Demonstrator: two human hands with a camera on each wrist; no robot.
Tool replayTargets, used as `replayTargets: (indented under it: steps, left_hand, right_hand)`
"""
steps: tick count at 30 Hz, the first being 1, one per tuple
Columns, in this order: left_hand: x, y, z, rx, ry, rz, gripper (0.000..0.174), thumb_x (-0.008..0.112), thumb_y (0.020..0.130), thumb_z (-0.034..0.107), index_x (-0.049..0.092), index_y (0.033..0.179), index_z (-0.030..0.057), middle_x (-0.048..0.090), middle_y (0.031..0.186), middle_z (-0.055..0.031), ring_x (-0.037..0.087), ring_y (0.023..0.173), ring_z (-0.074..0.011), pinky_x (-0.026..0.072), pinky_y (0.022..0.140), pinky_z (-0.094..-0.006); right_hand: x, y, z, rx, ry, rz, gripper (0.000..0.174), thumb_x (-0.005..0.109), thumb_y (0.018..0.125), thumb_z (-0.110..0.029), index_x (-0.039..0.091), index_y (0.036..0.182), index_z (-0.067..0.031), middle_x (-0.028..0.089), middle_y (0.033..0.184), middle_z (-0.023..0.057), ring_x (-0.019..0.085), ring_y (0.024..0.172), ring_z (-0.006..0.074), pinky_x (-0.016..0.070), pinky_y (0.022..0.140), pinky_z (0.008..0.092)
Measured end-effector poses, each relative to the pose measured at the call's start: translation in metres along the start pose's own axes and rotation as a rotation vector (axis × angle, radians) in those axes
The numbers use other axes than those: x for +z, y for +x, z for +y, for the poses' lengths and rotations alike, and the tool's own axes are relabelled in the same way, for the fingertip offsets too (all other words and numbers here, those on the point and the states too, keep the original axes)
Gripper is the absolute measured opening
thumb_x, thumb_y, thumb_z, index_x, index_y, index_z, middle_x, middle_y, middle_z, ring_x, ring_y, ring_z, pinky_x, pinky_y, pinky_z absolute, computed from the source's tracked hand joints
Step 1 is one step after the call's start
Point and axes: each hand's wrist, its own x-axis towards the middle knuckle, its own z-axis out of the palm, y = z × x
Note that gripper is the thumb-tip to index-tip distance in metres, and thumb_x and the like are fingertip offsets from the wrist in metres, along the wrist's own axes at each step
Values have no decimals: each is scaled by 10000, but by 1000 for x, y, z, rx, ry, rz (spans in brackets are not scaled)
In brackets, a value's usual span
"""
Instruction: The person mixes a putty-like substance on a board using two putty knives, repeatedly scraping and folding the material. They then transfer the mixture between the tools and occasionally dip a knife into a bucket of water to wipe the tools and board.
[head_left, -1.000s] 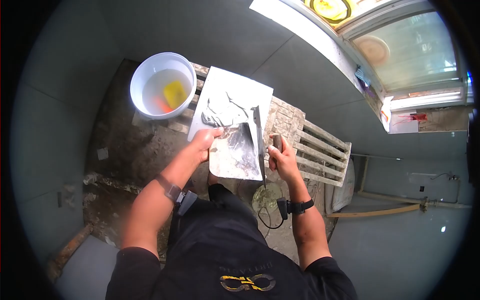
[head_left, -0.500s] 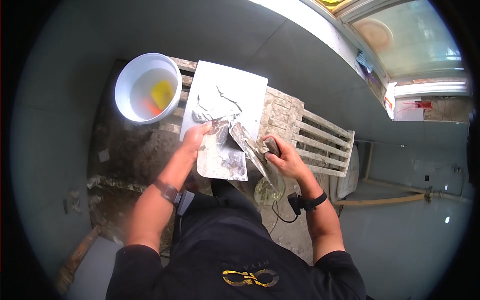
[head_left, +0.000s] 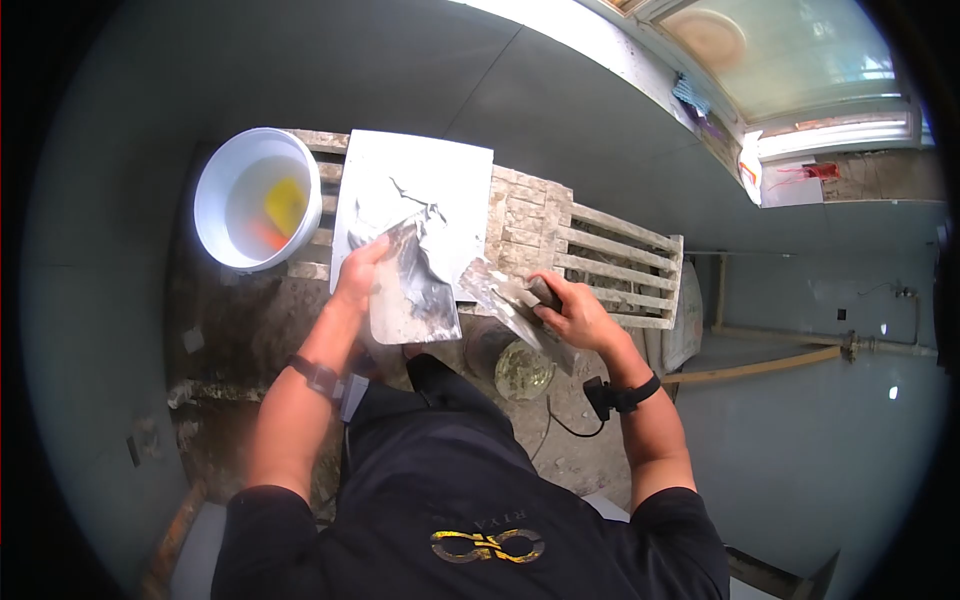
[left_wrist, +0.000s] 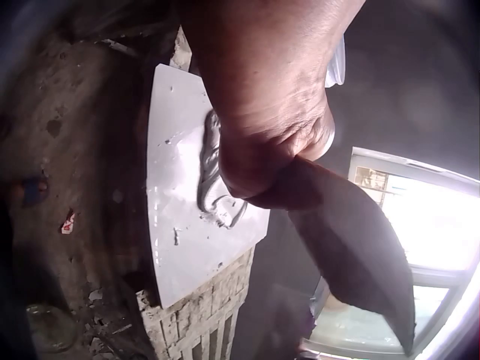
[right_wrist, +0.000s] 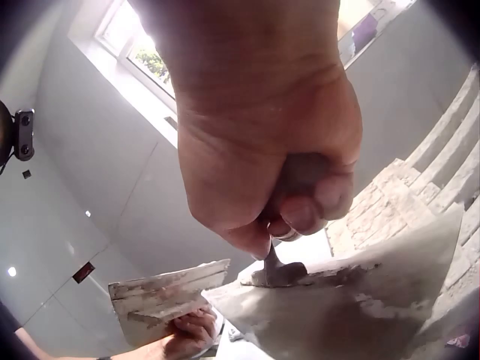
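My left hand [head_left: 357, 275] grips a broad, flat putty-smeared metal blade [head_left: 405, 312] by its upper left edge, thumb on top. Dark wet streaks mark its face. This blade overlaps the white board [head_left: 465, 180] in the head view. On the board lies a mound of pale wet putty [left_wrist: 212, 169]. To the right, my right hand [head_left: 578, 312] has its fingers curled round the dark handle of a plastering trowel [right_wrist: 360, 315]. The trowel's long blade slants down to the right, its upper end close to the left blade's right side. Putty residue streaks it.
The board lies on a slatted, putty-crusted bench [head_left: 620, 240]. At its left end stands a white bucket [head_left: 205, 215] of cloudy liquid with a yellow piece [head_left: 285, 205] and an orange one. A round container [head_left: 525, 372] stands on the floor below. A window is at upper right.
The trowel has swung from nearly upright along the left blade's right edge, across that blade's corner, to a tilted position on the right. The head view has shifted, moving bucket and board leftward.
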Motion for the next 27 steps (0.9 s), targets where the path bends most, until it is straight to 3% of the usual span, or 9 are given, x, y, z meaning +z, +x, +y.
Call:
replayTargets:
  steps: [2, 5, 8, 12, 16, 19, 23, 27]
  left_hand:
    - [0, 6, 10, 83, 87, 12, 366, 439, 1019, 162, 541, 1281, -74, 651, 1181, -170, 658, 1044, -252, 531, 931, -371]
    - [-4, 8, 11, 176, 233, 117, 355, 439, 1021, 159, 541, 1266, -78, 658, 1156, -174, 675, 1002, -258, 552, 906, -383]
    - [9, 9, 12, 236, 259, 178, 321, 440, 1017, 138, 563, 1224, -75, 670, 1111, -162, 681, 955, -237, 561, 863, -352]
    - [27, 2, 13, 351, 218, 259, 209, 517, 1001, 146, 613, 1076, -24, 655, 915, -60, 641, 793, -137, 527, 702, -268]
    - [31, -1, 14, 493, 307, 251, 164, 520, 1008, 125, 617, 968, -2, 587, 799, -7, 536, 704, -81, 445, 633, -237]
    - [39, -14, 12, 567, 632, 281, 143, 549, 999, 115, 628, 964, 1, 598, 807, -6, 522, 745, -62, 435, 654, -231]
    - [57, -36, 21, 705, 850, 199, 225, 573, 998, 164, 625, 1032, -53, 666, 884, -57, 560, 785, -106, 464, 717, -271]
    - [57, -58, 30, 640, 982, 126, 266, 585, 994, 191, 627, 1025, -70, 678, 845, -75, 563, 772, -121, 472, 717, -285]
  right_hand:
    - [-12, -8, 3, 309, 440, -7, 364, 602, 881, -75, 526, 1236, -49, 650, 894, 136, 637, 785, 225, 509, 711, 358]
    - [-11, -13, 21, 251, 1179, 26, 380, 542, 947, -159, 536, 1289, 7, 681, 1059, 135, 683, 888, 201, 557, 697, 293]
    - [4, -39, 6, 507, 1451, 204, 375, 570, 958, -173, 563, 1286, 11, 674, 1103, 136, 682, 917, 202, 567, 742, 295]
    - [37, -48, 10, 526, 1675, 177, 371, 571, 961, -178, 566, 1281, 12, 675, 1101, 133, 682, 915, 201, 568, 744, 298]
    - [55, -46, 8, 497, 1764, 125, 368, 572, 964, -183, 570, 1276, 13, 676, 1100, 131, 682, 914, 200, 569, 746, 300]
    - [62, -32, 2, 460, 1799, 100, 365, 573, 967, -187, 573, 1272, 13, 676, 1098, 129, 682, 913, 199, 570, 748, 302]
    - [57, -12, -14, 384, 1835, 76, 362, 574, 970, -192, 576, 1267, 14, 677, 1097, 126, 682, 912, 199, 571, 750, 305]
    - [46, 15, -35, 275, 1831, 60, 359, 575, 973, -198, 580, 1261, 15, 677, 1095, 123, 682, 911, 198, 572, 752, 308]
